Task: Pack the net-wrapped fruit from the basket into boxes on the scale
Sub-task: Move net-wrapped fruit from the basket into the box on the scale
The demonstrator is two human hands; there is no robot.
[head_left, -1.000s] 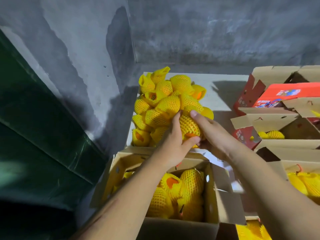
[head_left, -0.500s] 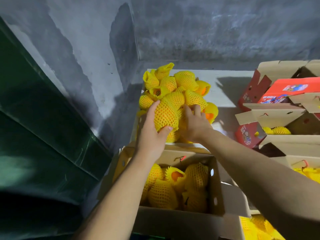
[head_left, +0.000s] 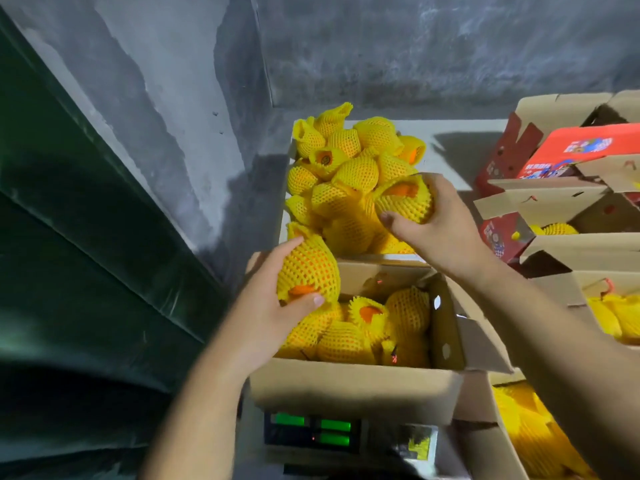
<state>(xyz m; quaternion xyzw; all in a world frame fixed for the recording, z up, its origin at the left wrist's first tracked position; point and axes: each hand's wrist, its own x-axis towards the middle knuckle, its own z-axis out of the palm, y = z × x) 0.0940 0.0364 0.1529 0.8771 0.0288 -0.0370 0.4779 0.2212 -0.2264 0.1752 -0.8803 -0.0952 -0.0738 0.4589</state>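
Observation:
A heap of orange fruit in yellow foam nets (head_left: 349, 168) fills the white basket (head_left: 460, 133) at the back. My left hand (head_left: 270, 306) grips one net-wrapped fruit (head_left: 308, 268) over the near left corner of the open cardboard box (head_left: 353, 386), which holds several netted fruit (head_left: 381, 327) and sits on the scale (head_left: 311, 434). My right hand (head_left: 440, 223) grips another netted fruit (head_left: 403, 199) at the right side of the heap.
More open cartons stand to the right: red-printed boxes (head_left: 568, 161) at the back, a carton with yellow nets (head_left: 613, 317) mid right and another (head_left: 533, 431) at the bottom right. A grey wall and a dark green sheet (head_left: 86, 271) close off the left.
My left hand has drawn a fruit out of the heap and back over the box. My right hand has shifted right and taken hold of another fruit in the heap.

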